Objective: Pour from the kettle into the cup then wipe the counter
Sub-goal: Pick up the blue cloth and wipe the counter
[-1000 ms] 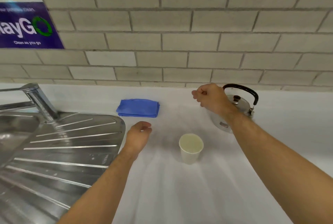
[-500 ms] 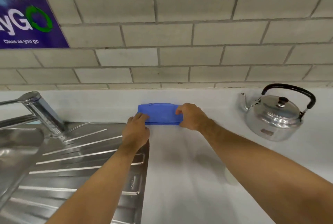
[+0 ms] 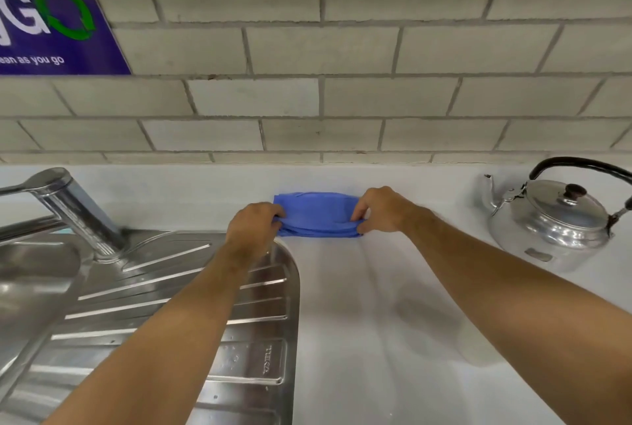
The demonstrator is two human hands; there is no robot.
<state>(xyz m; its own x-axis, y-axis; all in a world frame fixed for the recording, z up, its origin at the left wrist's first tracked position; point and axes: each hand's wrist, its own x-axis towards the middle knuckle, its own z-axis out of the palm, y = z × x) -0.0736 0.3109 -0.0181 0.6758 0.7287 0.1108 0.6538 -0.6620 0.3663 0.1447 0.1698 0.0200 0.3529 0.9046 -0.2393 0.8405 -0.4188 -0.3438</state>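
A folded blue cloth (image 3: 316,216) lies on the white counter (image 3: 349,305) near the back wall. My left hand (image 3: 253,229) pinches its left end and my right hand (image 3: 383,211) pinches its right end. A shiny metal kettle (image 3: 554,222) with a black handle stands upright on the counter at the right, spout pointing left, well apart from my right hand. The cup is hidden: my right forearm covers the spot where it stood.
A steel sink drainboard (image 3: 191,315) with raised ribs fills the lower left, its curved edge just under my left wrist. A chrome tap (image 3: 71,209) rises at the left. Grey tiled wall and a purple sign (image 3: 44,14) stand behind.
The view has tilted up and closed in. Both hands went from hovering over the counter to the blue cloth, and now their fingers grip its two ends.
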